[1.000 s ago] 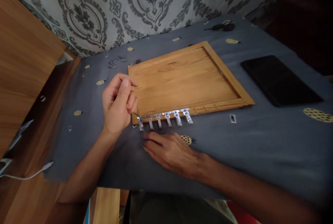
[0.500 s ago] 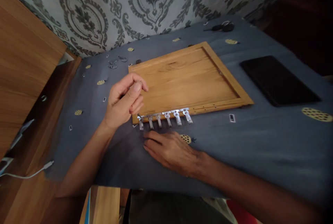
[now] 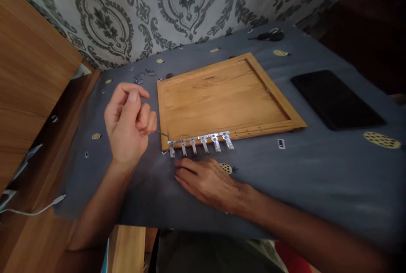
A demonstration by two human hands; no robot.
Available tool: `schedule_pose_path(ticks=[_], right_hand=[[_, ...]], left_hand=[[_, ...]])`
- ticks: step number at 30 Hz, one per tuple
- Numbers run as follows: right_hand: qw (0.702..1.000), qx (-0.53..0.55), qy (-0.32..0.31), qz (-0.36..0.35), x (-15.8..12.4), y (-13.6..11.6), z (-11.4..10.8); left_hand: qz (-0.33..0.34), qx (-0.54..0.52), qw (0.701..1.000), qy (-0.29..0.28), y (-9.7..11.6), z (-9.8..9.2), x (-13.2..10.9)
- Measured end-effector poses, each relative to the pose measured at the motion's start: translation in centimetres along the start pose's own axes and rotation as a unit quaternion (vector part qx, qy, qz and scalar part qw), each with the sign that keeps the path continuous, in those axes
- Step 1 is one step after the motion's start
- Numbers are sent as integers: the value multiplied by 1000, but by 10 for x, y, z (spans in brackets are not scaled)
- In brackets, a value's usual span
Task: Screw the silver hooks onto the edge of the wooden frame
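Note:
My left hand (image 3: 128,123) is closed around a tool with a thin metal shaft (image 3: 162,133); its handle is hidden in the fist. The shaft's far end meets the left end of a row of silver metal clips (image 3: 204,140). These clips sit along the near edge of a framed wooden panel (image 3: 222,95), their tabs jutting over the edge. Just in front of them, my right hand (image 3: 209,184) rests low on the cloth, fingers bent and bunched together. Whatever its fingertips may hold is out of sight.
Dark-blue patterned cloth (image 3: 304,180) covers the table. A black tablet-like slab (image 3: 338,99) lies right of the panel, keys (image 3: 275,34) at the back, and small metal hooks (image 3: 138,79) behind my left hand. A white cable (image 3: 34,211) runs at lower left beside wooden furniture.
My left hand has moved left, away from the panel, exposing more of the tool's shaft. My right hand, the clips and the panel stay practically in place.

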State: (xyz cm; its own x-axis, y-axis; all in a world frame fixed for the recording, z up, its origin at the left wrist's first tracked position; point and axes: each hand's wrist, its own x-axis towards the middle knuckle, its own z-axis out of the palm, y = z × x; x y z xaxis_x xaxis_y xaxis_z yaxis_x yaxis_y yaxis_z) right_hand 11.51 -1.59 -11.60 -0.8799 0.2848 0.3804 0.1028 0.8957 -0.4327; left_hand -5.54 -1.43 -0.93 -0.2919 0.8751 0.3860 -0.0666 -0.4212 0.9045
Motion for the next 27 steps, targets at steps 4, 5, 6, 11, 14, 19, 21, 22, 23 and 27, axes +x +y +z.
schedule_pose_path(ticks=[4, 5, 6, 11, 14, 19, 21, 22, 23, 27], right_hand=[[1000, -10, -6, 4, 0, 0, 0], [1000, -12, -5, 5, 0, 0, 0], [1000, -14, -4, 5, 0, 0, 0], [1000, -5, -13, 2, 0, 0, 1], [1000, 1, -17, 4, 0, 0, 1], [1000, 4, -12, 4, 0, 0, 0], [1000, 2, -12, 4, 0, 0, 0], [1000, -1, -13, 3, 0, 0, 0], [1000, -5, -13, 3, 0, 0, 0], [1000, -16, -9, -3, 1, 0, 0]], left_hand=[[-13, 8, 1000, 17, -3, 2, -4], [-18, 10, 1000, 19, -5, 2, -5], [-20, 11, 999, 22, -7, 3, -6], [-26, 12, 999, 37, -10, 4, -9], [-32, 14, 998, 43, -10, 4, -10], [-36, 10, 998, 48, -12, 4, -12], [-36, 8, 998, 46, -13, 4, -12], [-36, 8, 998, 45, -13, 4, -12], [-35, 8, 998, 43, -13, 4, -12], [-40, 15, 999, 15, -13, 3, -11]])
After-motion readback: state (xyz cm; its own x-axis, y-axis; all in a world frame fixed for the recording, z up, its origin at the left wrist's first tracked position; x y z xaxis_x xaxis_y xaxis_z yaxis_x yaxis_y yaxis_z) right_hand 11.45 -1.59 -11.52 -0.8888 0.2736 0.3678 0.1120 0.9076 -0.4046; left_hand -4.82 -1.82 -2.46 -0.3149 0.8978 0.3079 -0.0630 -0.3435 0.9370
